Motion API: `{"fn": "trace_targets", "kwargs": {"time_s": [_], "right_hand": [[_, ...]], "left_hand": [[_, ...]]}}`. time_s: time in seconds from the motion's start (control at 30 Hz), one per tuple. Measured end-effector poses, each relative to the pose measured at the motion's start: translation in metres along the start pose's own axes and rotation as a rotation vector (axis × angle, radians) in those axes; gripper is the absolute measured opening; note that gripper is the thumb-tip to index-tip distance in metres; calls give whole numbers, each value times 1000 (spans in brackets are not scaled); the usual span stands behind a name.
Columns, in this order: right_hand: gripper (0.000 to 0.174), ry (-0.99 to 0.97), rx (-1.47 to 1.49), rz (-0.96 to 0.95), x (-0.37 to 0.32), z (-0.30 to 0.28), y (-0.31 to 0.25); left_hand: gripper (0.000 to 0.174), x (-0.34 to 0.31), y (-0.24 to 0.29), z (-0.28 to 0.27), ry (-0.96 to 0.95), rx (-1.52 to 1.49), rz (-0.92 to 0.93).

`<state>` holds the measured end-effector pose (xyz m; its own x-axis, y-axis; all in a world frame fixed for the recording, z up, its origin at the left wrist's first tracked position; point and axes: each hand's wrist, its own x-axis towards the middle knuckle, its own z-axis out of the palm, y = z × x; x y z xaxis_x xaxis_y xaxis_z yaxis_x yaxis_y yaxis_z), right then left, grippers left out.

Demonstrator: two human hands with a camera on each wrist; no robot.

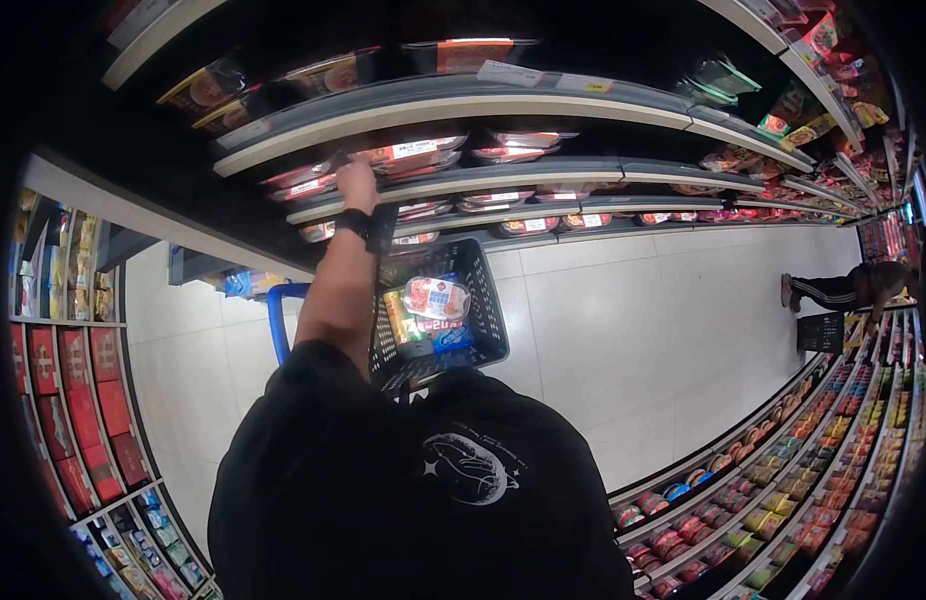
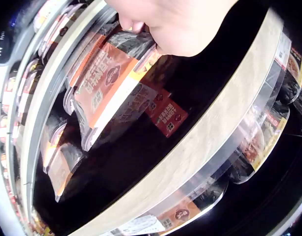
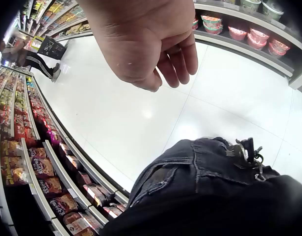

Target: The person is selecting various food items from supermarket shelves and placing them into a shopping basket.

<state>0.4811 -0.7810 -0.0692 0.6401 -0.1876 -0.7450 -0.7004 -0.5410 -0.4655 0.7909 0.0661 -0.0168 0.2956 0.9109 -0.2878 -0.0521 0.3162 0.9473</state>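
Note:
My left hand (image 1: 356, 185) reaches into a middle shelf of packaged food. In the left wrist view, the left hand (image 2: 178, 24) grips the near end of a film-wrapped food tray (image 2: 104, 81) with an orange label; its fingertips are partly hidden behind the pack. Similar trays (image 1: 413, 152) lie beside the hand on that shelf. Below the forearm stands a black shopping basket (image 1: 491, 300), holding a clear-wrapped pack (image 1: 437, 298) and other colourful packages. The right hand (image 3: 151, 44) hangs over the floor with loosely curled fingers and nothing in it, seen only in the right wrist view.
Wooden-edged shelf boards (image 2: 215, 108) run just above and below the reaching hand. A blue handle (image 1: 281, 320) stands left of the basket. Down the tiled aisle (image 1: 623, 320), another person (image 1: 853, 287) bends beside a dark basket (image 1: 821, 333). Shelves of cups (image 1: 673, 545) line the opposite side.

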Motion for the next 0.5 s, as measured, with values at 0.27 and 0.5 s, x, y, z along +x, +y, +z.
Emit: {"fn": "trace_targets", "kwargs": {"time_s": [0.27,0.5], "right_hand": [[31,-8,-48,-57,19,3,3],[28,-46,-72,-303,66,-18,-20]], "left_hand": [[42,-84,1,-6,-197,-355,-215],[48,-63,14,-26,-437,-314,-324]]}}
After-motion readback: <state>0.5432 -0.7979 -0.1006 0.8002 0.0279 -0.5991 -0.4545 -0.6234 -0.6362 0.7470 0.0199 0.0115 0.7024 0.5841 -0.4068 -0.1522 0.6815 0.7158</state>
